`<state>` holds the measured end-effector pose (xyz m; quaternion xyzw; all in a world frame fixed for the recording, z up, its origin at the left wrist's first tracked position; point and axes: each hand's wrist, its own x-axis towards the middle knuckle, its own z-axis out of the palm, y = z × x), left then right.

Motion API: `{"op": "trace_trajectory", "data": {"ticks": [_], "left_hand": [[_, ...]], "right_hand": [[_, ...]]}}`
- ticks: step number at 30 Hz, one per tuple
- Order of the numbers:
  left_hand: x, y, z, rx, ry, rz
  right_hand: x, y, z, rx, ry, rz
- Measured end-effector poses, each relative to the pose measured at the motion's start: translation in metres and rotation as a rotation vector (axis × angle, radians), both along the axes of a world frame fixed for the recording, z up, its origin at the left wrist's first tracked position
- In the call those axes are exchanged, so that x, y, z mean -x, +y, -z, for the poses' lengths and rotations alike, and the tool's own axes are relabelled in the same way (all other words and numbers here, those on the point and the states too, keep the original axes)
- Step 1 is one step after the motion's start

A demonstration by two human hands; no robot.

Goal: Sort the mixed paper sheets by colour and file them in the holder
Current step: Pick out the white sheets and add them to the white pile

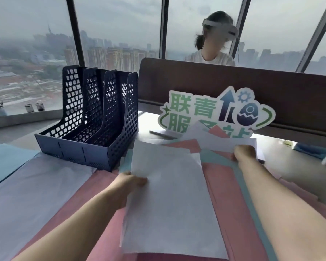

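Two forearms enter the head view from the bottom edge and reach forward over the desk. Your left hand point(129, 182), at centre frame, pinches the left edge of a white sheet point(169, 194): the thumb lies on top of the paper and the other fingers are hidden beneath it. The sheet is raised and tilted, and fills the lower centre of the frame. Your right hand point(244, 154), at right of centre, is extended further forward; its fingers curl over the near edge of another white sheet point(224, 143) in the mixed pile point(222, 178) of pink, teal and white paper.

At lower left, a white stack point(36, 185) lies flat, with a light-blue sheet point(6, 161) beside it at the left edge and pink paper point(94, 187) between the white stack and your left arm. The dark blue mesh holder point(94, 117) stands upright at upper left of centre, its three compartments showing no paper. A green-lettered sign point(215, 110) leans against the brown divider point(233, 87) at upper right. Another person point(213, 55) sits behind the divider.
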<state>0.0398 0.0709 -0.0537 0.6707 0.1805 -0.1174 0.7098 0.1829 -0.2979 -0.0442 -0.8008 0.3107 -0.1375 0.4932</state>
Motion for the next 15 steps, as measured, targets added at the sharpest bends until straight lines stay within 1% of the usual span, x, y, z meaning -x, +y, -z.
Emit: {"op": "trace_trajectory", "data": {"ticks": [1,5,9,12,14,15], "left_hand": [[-0.003,0.0,0.001,-0.007,0.014,0.0],[-0.009,0.001,0.005,-0.037,0.055,-0.001],[-0.011,0.001,0.005,-0.032,0.074,-0.006],[-0.01,0.0,0.003,-0.029,0.09,-0.003],[-0.01,-0.001,0.002,-0.04,0.087,-0.009],[-0.01,-0.001,0.002,-0.044,0.083,-0.012]], "right_hand": [[-0.009,-0.004,0.005,-0.04,-0.012,0.022],[-0.024,-0.011,0.008,-0.083,0.016,0.021],[-0.026,-0.007,0.012,-0.027,0.061,-0.034],[-0.024,-0.012,0.013,0.225,0.048,-0.085],[-0.018,-0.02,0.012,0.398,0.026,-0.018],[-0.013,-0.025,0.012,0.446,0.046,0.041]]}}
